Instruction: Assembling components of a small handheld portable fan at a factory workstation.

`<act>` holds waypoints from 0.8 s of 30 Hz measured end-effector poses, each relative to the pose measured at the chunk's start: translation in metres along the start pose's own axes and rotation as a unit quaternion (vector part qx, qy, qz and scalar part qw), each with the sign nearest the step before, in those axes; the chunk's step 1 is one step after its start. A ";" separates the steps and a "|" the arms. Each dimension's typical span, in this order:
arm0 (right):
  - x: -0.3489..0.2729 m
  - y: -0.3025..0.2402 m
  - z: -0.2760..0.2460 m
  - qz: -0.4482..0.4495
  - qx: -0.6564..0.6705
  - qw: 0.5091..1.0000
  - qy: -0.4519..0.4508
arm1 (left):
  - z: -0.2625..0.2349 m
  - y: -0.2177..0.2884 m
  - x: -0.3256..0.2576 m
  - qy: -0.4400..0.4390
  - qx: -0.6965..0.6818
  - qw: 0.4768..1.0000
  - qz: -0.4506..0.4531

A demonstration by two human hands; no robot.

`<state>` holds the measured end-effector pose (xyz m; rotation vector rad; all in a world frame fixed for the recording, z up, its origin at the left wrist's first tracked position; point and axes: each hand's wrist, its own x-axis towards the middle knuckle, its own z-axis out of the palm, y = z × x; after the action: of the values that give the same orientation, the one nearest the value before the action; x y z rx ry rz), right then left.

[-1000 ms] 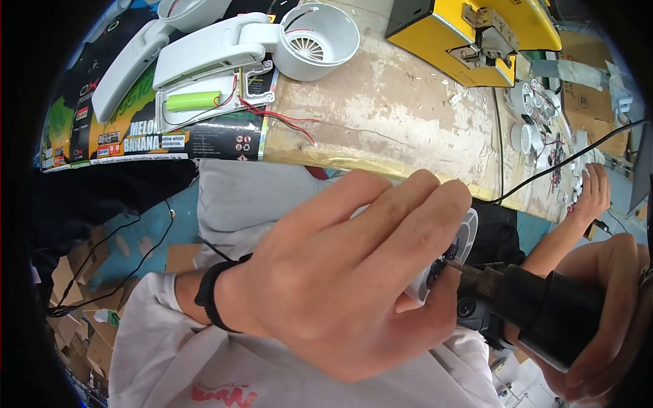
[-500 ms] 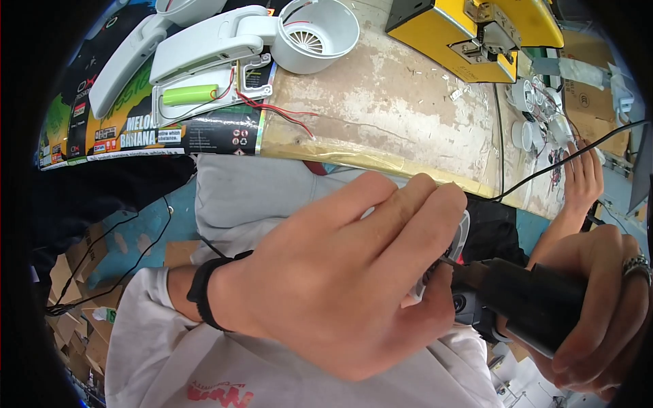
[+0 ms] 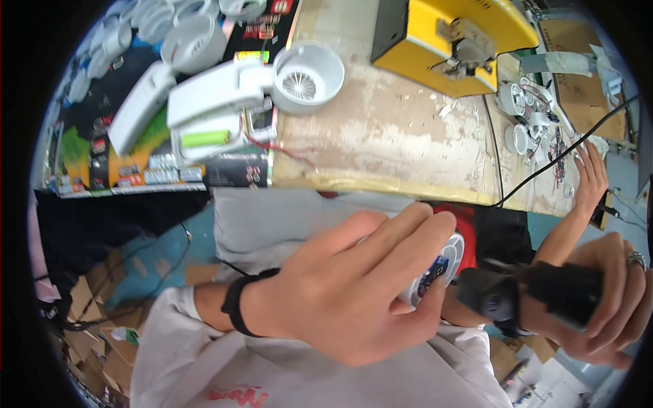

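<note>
My left hand (image 3: 354, 285) is wrapped round a pale round plastic housing (image 3: 451, 253), held above my lap. Inside the housing a small dark blue circuit board (image 3: 430, 273) partly shows past my fingers. My right hand (image 3: 612, 306), at the far right, grips a black electric screwdriver (image 3: 568, 289). Motion smears the tool, and its tip is hard to make out. It points toward the housing but stands apart from it. A black device (image 3: 488, 299) is strapped round my right wrist.
On the bench (image 3: 381, 136) lie white handheld fan parts (image 3: 218, 92), an open handle with a green battery (image 3: 205, 139) and loose red wires. A yellow machine (image 3: 449, 47) stands behind. A black cable (image 3: 571, 153) crosses at right, near another person's hand (image 3: 592, 170).
The screwdriver has drawn back to the right, away from the housing. My left hand has shifted slightly right and lower in view, baring more of the circuit board. The whole view has tilted upward.
</note>
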<state>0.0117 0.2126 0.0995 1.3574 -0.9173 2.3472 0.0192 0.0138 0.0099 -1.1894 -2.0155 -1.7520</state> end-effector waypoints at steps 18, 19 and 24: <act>-0.047 -0.034 -0.025 0.101 -0.667 0.667 0.315 | -0.049 -0.025 -0.003 0.034 0.024 0.997 -0.059; -0.049 -0.035 -0.026 0.094 -0.667 0.666 0.320 | -0.055 -0.026 -0.006 0.035 0.057 0.996 -0.051; -0.054 -0.038 -0.033 0.074 -0.640 0.680 0.350 | -0.096 -0.034 -0.020 0.080 0.156 0.983 -0.047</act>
<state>0.0379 0.2667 0.0565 -0.1915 -1.7879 1.2983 -0.0229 -0.0799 -0.0021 -0.8431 -2.1750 -1.4462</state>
